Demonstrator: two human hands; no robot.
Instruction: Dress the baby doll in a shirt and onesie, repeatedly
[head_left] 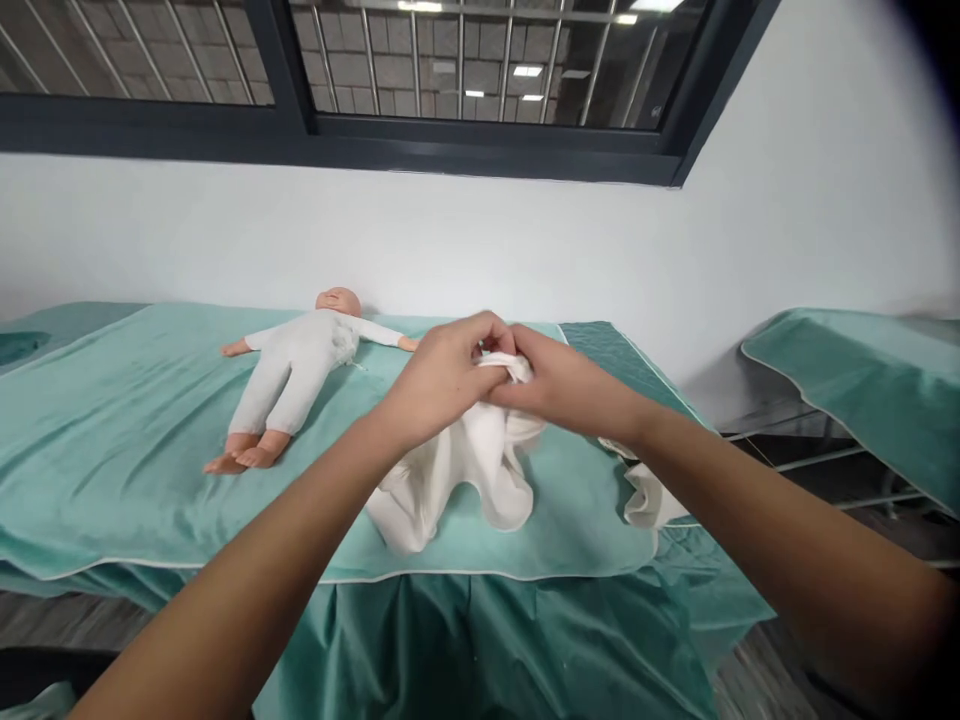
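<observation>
My left hand and my right hand meet above the bed, and both pinch the top of a white garment. The cloth hangs down from my fingers and bunches on the teal sheet. To the left lies a baby doll in a white bodysuit, on its back with arms spread, head toward the wall and bare feet toward me. Another bit of white cloth shows under my right forearm near the sheet's right edge.
The bed stands against a white wall under a dark-framed window. A second bed with a teal cover is at the right, with a gap and metal rails between the two.
</observation>
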